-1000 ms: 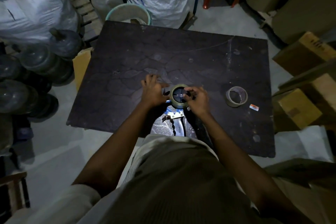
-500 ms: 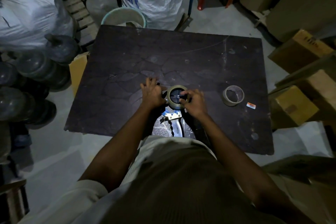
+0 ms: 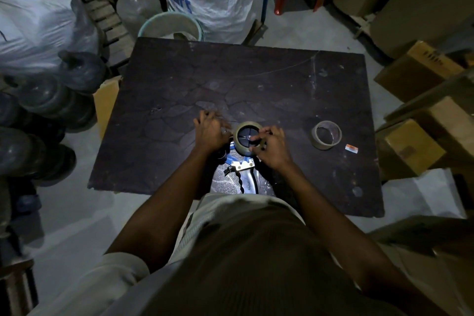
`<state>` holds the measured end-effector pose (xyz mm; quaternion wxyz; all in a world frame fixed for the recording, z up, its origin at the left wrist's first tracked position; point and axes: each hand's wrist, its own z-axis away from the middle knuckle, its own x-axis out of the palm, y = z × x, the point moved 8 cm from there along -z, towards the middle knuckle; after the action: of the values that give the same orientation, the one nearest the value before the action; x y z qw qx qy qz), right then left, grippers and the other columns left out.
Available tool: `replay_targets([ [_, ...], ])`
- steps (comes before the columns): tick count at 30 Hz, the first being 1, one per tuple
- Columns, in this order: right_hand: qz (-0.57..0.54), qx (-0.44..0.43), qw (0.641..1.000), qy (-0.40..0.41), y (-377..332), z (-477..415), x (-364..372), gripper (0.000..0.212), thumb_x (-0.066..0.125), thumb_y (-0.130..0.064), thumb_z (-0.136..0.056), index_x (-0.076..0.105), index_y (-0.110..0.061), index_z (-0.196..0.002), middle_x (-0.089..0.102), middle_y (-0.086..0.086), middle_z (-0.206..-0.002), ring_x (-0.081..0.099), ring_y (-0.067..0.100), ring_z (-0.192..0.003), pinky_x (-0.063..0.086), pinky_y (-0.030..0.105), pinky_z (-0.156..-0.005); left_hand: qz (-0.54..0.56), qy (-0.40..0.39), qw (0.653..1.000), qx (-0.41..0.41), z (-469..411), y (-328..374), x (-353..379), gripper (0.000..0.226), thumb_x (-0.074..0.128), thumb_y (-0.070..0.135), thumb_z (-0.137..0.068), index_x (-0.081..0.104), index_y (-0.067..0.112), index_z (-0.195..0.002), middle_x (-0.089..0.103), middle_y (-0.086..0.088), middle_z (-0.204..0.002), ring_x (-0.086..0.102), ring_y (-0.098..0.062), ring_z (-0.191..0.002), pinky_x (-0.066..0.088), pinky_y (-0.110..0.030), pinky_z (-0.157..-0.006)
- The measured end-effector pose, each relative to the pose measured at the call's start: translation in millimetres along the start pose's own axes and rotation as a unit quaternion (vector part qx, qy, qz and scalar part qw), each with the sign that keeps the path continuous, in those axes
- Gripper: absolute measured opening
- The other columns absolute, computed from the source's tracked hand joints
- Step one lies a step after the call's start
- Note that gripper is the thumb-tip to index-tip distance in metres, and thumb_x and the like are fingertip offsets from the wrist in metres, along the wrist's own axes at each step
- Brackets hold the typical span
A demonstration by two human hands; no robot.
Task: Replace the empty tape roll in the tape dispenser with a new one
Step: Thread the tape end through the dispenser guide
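Fingers of my right hand point(image 3: 272, 147) pinch the tape roll point(image 3: 247, 138) on the dispenser point(image 3: 243, 169); my left hand point(image 3: 211, 133) lies half-curled beside it, grip unclear.

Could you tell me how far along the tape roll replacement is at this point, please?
Done, apparently: the empty roll lies apart on the table, and a tape roll sits on the dispenser hub. In hand: the right hand works at that roll with fingers at the hub, while the left hand steadies the dispenser beside it. Left, probably: threading the tape end to the cutter, which I cannot see done.
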<state>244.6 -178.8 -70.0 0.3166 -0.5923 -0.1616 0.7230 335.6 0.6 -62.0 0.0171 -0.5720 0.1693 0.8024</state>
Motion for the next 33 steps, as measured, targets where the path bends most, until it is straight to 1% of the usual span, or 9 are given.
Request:
replay_targets([
  [3, 0.005, 0.002, 1.000, -0.007, -1, 0, 2, 0.026, 0.082, -0.026, -0.082, 0.077, -0.025, -0.107, 0.052, 0.002, -0.129, 0.041, 0.024, -0.127, 0.037, 0.034, -0.104, -0.008, 0.009, 1.000, 0.026, -5, 8, -10, 0.030, 0.069, 0.047, -0.086, 0.074, 0.036, -0.113, 0.049, -0.003, -0.148, 0.028, -0.033, -0.139, 0.027, -0.049, -0.108],
  [7, -0.009, 0.007, 1.000, -0.008, 1, 2, 1, 0.025, 0.082, -0.027, -0.082, 0.077, -0.024, -0.107, 0.049, 0.001, -0.129, 0.039, 0.023, -0.128, 0.040, 0.039, -0.107, -0.057, 0.006, 0.994, 0.091, -13, 25, -15, 0.022, 0.068, 0.037, -0.086, 0.078, 0.031, -0.104, 0.053, -0.002, -0.140, 0.033, -0.030, -0.134, 0.027, -0.046, -0.107],
  [12, -0.007, 0.002, 1.000, -0.009, 2, 0, 0, 0.025, 0.083, -0.029, -0.081, 0.078, -0.025, -0.104, 0.049, -0.001, -0.127, 0.039, 0.022, -0.127, 0.041, 0.043, -0.107, -0.064, -0.036, 0.992, 0.097, -17, 21, -3, 0.028, 0.075, 0.047, -0.078, 0.078, 0.034, -0.103, 0.047, 0.000, -0.146, 0.029, -0.029, -0.138, 0.025, -0.050, -0.111],
  [15, 0.012, -0.010, 1.000, -0.008, -3, 4, 1, 0.028, 0.085, -0.034, -0.078, 0.078, -0.028, -0.105, 0.049, 0.000, -0.126, 0.039, 0.024, -0.124, 0.043, 0.046, -0.104, -0.062, 0.002, 0.992, 0.107, -16, 21, -6, 0.022, 0.069, 0.041, -0.082, 0.079, 0.034, -0.101, 0.050, 0.002, -0.142, 0.032, -0.027, -0.135, 0.026, -0.048, -0.109],
  [18, 0.024, -0.033, 0.999, -0.003, -9, 15, 3, 0.029, 0.081, -0.041, -0.080, 0.077, -0.030, -0.106, 0.049, 0.000, -0.124, 0.039, 0.024, -0.122, 0.044, 0.046, -0.099, -0.077, 0.018, 0.990, 0.116, -17, 23, -5, 0.029, 0.065, 0.041, -0.086, 0.075, 0.035, -0.112, 0.051, 0.000, -0.142, 0.035, -0.030, -0.134, 0.029, -0.048, -0.108],
  [23, 0.011, -0.038, 0.999, -0.033, -12, 18, 8, 0.040, 0.082, -0.044, -0.080, 0.077, -0.020, -0.111, 0.050, 0.004, -0.128, 0.038, 0.024, -0.123, 0.039, 0.035, -0.104, -0.105, 0.019, 0.981, 0.162, -20, 33, -1, 0.029, 0.060, 0.042, -0.091, 0.075, 0.033, -0.114, 0.053, -0.002, -0.143, 0.037, -0.031, -0.134, 0.028, -0.047, -0.105],
  [27, -0.006, -0.026, 0.999, -0.026, -8, 18, 3, 0.040, 0.085, -0.044, -0.076, 0.077, -0.020, -0.107, 0.050, 0.005, -0.126, 0.037, 0.023, -0.124, 0.040, 0.035, -0.106, -0.083, 0.023, 0.983, 0.160, -22, 33, 0, 0.037, 0.052, 0.046, -0.086, 0.077, 0.030, -0.109, 0.055, -0.006, -0.137, 0.039, -0.032, -0.130, 0.029, -0.047, -0.103],
  [29, -0.021, -0.009, 1.000, -0.012, -7, 24, 0, 0.049, 0.087, -0.050, -0.070, 0.072, -0.024, -0.109, 0.048, 0.003, -0.122, 0.038, 0.021, -0.123, 0.042, 0.032, -0.100, -0.064, 0.028, 0.985, 0.157, -23, 34, -2, 0.044, 0.046, 0.047, -0.082, 0.077, 0.029, -0.106, 0.056, -0.007, -0.134, 0.041, -0.034, -0.126, 0.030, -0.046, -0.100],
  [33, 0.025, -0.005, 0.999, -0.025, -12, 44, 11, 0.087, 0.081, -0.077, -0.051, 0.054, -0.031, -0.120, 0.043, -0.003, -0.122, 0.039, 0.017, -0.118, 0.046, 0.033, -0.088, -0.057, 0.053, 0.986, 0.146, -20, 33, -1, 0.027, 0.064, 0.037, -0.084, 0.078, 0.025, -0.103, 0.052, -0.009, -0.134, 0.040, -0.034, -0.126, 0.029, -0.044, -0.099],
])
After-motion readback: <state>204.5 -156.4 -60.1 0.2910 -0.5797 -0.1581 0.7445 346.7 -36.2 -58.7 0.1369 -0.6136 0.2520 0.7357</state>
